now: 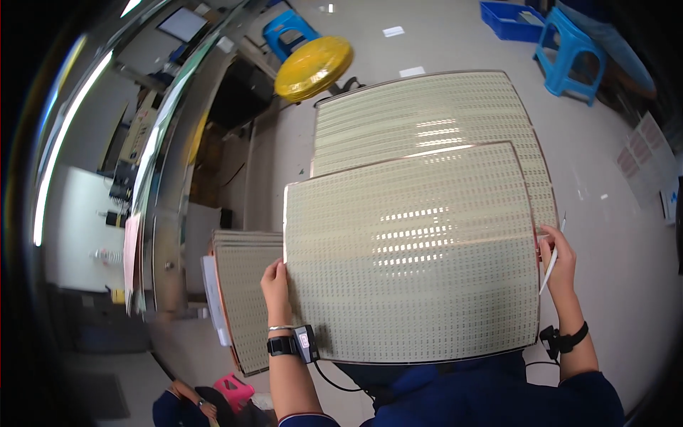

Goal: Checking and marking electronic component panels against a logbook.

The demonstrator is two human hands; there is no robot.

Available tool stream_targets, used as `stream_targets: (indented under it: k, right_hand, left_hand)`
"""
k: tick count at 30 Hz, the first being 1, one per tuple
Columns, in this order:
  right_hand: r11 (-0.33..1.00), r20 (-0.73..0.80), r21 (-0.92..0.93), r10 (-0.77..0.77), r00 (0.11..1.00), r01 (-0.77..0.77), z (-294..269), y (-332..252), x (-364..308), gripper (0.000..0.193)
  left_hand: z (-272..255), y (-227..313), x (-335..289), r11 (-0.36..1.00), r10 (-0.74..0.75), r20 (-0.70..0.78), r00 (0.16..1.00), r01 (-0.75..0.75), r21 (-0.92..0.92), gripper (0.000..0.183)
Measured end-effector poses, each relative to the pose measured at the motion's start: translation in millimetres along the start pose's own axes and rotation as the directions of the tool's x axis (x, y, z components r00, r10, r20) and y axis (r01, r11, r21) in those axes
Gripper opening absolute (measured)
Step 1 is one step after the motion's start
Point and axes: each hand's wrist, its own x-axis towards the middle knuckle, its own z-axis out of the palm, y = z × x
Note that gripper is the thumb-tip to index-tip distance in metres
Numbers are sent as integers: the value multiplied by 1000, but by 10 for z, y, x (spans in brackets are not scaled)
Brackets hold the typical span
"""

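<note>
A large pale, glossy circuit-board panel (413,299), covered in rows of tiny pads, is held up in front of my body. My left hand (276,288) grips its left edge, fingers partly hidden. At the right edge my right hand (560,260) is closed on the panel, with a thin white pen-like stick (550,270) also held in its fingers. Beyond the held panel, and partly covered by it, is a second similar panel (420,107). Ceiling light reflects in bright spots on both surfaces.
Several similar panels (249,306) stand stacked at lower left, beside a workbench (163,235). Ahead are a yellow-covered round stool (313,67) and a blue stool (288,32). Another blue stool (569,60) and a blue bin (509,28) are at far right. Another person's arm (188,395) shows lower left.
</note>
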Motion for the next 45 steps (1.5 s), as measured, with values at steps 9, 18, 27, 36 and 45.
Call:
stream_targets:
  k: [9,18,27,36,45]
  right_hand:
    - [944,53,300,124,991,-134,-402,-520,140,31]
    - [733,-439,490,-259,860,471,-1149,-713,1100,48]
    - [344,-23,930,-303,953,132,-788,-564,1013,56]
    - [-8,591,765,-387,708,-644,-778,-160,1282,59]
    - [63,152,987,-36,988,-150,-354,-768,837,40]
  left_hand:
    - [-421,459,-246,582,121,91,988,4,-813,20]
    - [-601,1011,-408,146,564,-118,817,-239,-960,17]
    - [-382,680,-834,305,415,352,839,236,-923,46]
    - [-236,189,-1067,214,282,565,776,523,-825,52]
    - [-253,-134,-1071,167,214,465,859,437,-884,53]
